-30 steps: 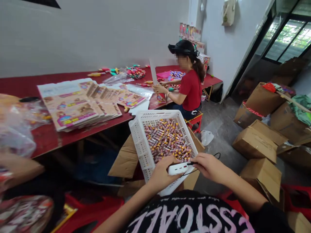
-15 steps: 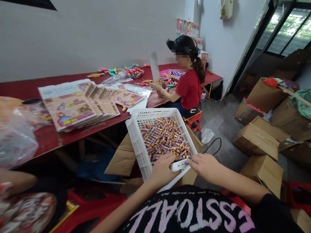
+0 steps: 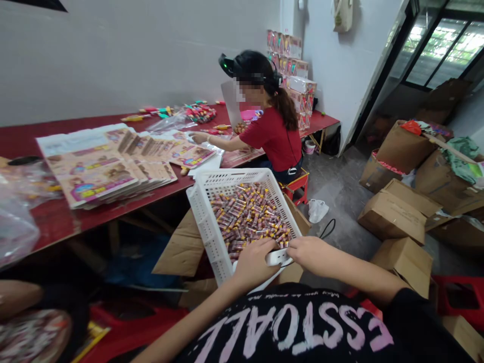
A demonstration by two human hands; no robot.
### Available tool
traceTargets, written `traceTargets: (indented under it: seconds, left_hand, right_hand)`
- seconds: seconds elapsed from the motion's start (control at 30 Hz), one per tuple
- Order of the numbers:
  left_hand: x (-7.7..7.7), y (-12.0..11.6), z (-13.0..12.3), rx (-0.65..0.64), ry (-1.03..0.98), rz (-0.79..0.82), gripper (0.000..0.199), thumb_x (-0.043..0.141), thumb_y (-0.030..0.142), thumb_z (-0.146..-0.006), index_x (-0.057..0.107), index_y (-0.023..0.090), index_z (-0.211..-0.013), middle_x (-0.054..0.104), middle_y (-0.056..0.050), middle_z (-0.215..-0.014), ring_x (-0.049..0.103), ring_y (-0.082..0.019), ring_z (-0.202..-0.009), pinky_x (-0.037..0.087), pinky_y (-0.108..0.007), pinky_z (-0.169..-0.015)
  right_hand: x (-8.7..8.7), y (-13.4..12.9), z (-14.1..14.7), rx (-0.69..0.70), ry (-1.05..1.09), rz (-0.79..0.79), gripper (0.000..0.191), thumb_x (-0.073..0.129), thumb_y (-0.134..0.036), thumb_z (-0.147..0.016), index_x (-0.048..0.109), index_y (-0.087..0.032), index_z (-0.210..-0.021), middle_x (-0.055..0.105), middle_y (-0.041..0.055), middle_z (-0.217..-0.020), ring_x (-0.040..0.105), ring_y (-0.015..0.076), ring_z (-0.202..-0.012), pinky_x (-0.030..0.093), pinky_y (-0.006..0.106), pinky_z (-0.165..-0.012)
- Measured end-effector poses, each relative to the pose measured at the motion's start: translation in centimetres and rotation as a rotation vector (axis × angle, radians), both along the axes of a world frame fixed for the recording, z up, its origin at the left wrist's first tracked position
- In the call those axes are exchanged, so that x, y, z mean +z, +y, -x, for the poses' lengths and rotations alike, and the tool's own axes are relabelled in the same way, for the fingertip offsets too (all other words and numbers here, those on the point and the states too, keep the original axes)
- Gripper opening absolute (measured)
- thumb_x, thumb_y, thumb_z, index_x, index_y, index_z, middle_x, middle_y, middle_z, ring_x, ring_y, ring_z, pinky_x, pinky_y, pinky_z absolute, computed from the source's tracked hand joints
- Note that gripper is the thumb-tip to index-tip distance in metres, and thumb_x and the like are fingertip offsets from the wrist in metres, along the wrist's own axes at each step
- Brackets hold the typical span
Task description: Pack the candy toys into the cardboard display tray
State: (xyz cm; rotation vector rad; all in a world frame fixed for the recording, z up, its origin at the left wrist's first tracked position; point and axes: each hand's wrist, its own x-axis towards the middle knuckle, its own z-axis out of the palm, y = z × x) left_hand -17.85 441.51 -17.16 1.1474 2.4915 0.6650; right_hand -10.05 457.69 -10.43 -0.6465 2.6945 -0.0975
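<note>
My left hand (image 3: 256, 263) is closed around a white power bank (image 3: 274, 258), whose end with several port slots faces up. Against the power bank's right end, my right hand (image 3: 309, 255) is pinched; a black cable (image 3: 328, 229) runs from behind it, and the fingertips are partly hidden. Both hands are over the near edge of a white plastic crate (image 3: 201, 217). Inside the crate lies a heap of small clear tubes (image 3: 249, 214) with brownish contents and yellow ends.
Printed cardboard sheets (image 3: 102, 171) are stacked on the red table (image 3: 147, 201). A co-worker (image 3: 276, 131) in a red shirt sits beyond the crate on a red stool (image 3: 297, 189). Cardboard boxes (image 3: 397, 209) stand on the floor at right. A plastic bag (image 3: 317, 210) lies nearby.
The co-worker has leaned left and stretched an arm toward the printed sheets. My view has turned slightly right. Both my hands keep their place at the power bank.
</note>
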Motion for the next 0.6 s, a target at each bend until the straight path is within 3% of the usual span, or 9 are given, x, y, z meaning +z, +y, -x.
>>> traceTargets:
  seconds: [0.2, 0.4, 0.5, 0.6]
  left_hand:
    - [0.3, 0.1, -0.5, 0.120, -0.181, -0.030, 0.013, 0.065, 0.019, -0.062, 0.058, 0.017, -0.072, 0.060, 0.001, -0.073, 0.056, -0.017, -0.072, 0.035, -0.026, -0.065]
    - [-1.1, -0.6, -1.0, 0.198, -0.314, -0.020, 0.018, 0.065, 0.021, -0.054, 0.053, 0.017, -0.066, 0.055, 0.003, -0.065, 0.050, -0.014, -0.064, 0.032, -0.024, -0.058]
    - [-2.3, -1.4, -1.3, 0.187, -0.354, -0.033, 0.020, 0.067, 0.023, -0.052, 0.058, 0.016, -0.068, 0.057, 0.003, -0.067, 0.051, -0.013, -0.064, 0.033, -0.023, -0.058]
    - [-3.9, -2.6, -1.7, 0.199, -0.416, -0.060, 0.027, 0.073, 0.023, -0.046, 0.063, 0.017, -0.070, 0.058, 0.005, -0.066, 0.050, -0.012, -0.062, 0.033, -0.021, -0.055]
  right_hand:
    - [-0.7, 0.7, 0.6, 0.012, -0.001, 0.167, 0.019, 0.049, -0.010, -0.087, 0.064, -0.007, -0.099, 0.064, 0.0121, -0.094, 0.061, 0.0185, -0.084, 0.045, 0.027, -0.073]
    - [-2.1, 0.8, 0.4, -0.050, 0.002, 0.468, 0.027, 0.050, -0.007, -0.085, 0.060, -0.011, -0.110, 0.067, 0.0115, -0.101, 0.063, 0.0185, -0.092, 0.047, 0.027, -0.080]
    - [-4.1, 0.4, -0.3, -0.128, -0.013, 0.629, 0.039, 0.054, -0.008, -0.081, 0.056, -0.016, -0.120, 0.066, 0.0103, -0.112, 0.062, 0.0201, -0.103, 0.047, 0.030, -0.089]
    - [-7.6, 0.1, -0.8, -0.175, -0.009, 0.696, 0.040, 0.057, -0.012, -0.079, 0.059, -0.021, -0.118, 0.067, 0.0075, -0.113, 0.063, 0.0209, -0.103, 0.049, 0.032, -0.090]
